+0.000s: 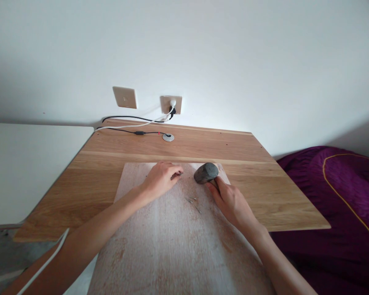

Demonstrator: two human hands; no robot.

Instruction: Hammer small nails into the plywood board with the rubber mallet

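Note:
My right hand point(233, 203) is closed round the short wooden handle of a mallet point(206, 173) with a dark grey, barrel-shaped head. The mallet's head is over the far right part of a worn, whitish wooden board point(160, 246). To its left, my left hand point(162, 178) is closed in a pinch near the board's far edge. A small metal nail point(181, 174) shows at its fingertips, mostly hidden by the fingers. Several loose nails point(192, 200) lie on the board between and nearer than my hands.
The board rests on a wooden desktop point(279, 205) against a white wall. Black and white cables point(129, 125) run along the back to a wall socket point(171, 105). A white surface point(33, 164) adjoins at left; a purple beanbag-like cushion point(335, 184) sits at right.

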